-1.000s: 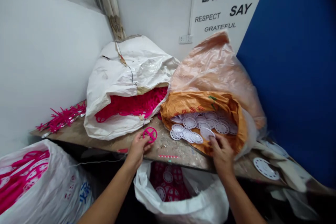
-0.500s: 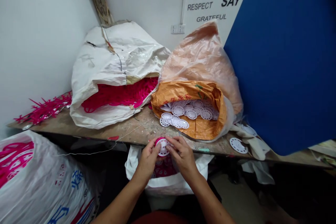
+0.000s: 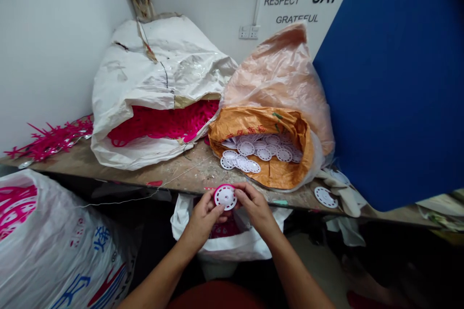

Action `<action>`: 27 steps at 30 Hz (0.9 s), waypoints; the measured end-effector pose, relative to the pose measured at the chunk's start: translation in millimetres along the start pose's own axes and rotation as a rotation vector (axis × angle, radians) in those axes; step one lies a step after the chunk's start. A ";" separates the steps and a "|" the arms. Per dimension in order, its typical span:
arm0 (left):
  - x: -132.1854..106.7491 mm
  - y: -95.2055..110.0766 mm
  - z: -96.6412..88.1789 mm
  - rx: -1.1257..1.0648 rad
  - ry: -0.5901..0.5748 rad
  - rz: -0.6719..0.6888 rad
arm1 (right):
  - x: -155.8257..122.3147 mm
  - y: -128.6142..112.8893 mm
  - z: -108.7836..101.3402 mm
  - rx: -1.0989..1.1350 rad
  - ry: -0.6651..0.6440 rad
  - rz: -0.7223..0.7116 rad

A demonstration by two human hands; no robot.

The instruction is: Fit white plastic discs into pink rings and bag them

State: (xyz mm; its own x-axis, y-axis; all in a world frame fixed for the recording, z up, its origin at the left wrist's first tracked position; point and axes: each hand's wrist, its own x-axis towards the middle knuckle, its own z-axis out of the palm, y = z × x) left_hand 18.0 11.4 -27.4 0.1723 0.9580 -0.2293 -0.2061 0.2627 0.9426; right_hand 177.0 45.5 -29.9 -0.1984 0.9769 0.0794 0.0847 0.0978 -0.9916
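Between my two hands is a round white plastic disc [image 3: 225, 197] with a ring of small slots and a raised centre, backed by a pink ring at its edge. My left hand [image 3: 204, 216] pinches it from the left, thumb on the white face. On the right rim, the fingers of my right hand [image 3: 252, 203] close on the same disc. Directly below hangs an open white bag [image 3: 239, 246] with pink pieces inside. Just beyond my hands, an orange sack [image 3: 290, 176] on the bench holds many similar white discs [image 3: 264, 154].
A white sack [image 3: 145, 67] of pink parts [image 3: 163, 120] lies on the bench [image 3: 181, 174], with pink sprue pieces [image 3: 54, 140] at its left. Another white bag [image 3: 83, 251] stands front left. A loose white disc [image 3: 326, 197] and a blue panel [image 3: 391, 87] are at right.
My right thumb and fingers have shifted from the disc's face to its right edge, uncovering more of the white side. The view has tilted slightly.
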 end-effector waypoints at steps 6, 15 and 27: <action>2.1 -7.0 -5.5 0.109 0.085 0.050 | -10.9 3.0 9.6 -0.028 -0.066 -0.023; 9.3 31.5 -51.2 0.625 -0.004 0.202 | 37.0 6.8 -49.1 -0.704 0.159 -0.266; 180.2 124.1 -175.8 1.081 0.815 0.447 | 58.8 60.4 -87.2 -0.980 0.279 -0.355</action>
State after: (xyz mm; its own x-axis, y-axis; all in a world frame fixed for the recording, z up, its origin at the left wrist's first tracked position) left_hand -145.9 236.9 5.5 -0.3799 0.8301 0.4082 0.7933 0.0654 0.6054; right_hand 255.6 125.4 -76.2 -0.1466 0.8597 0.4893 0.8355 0.3724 -0.4041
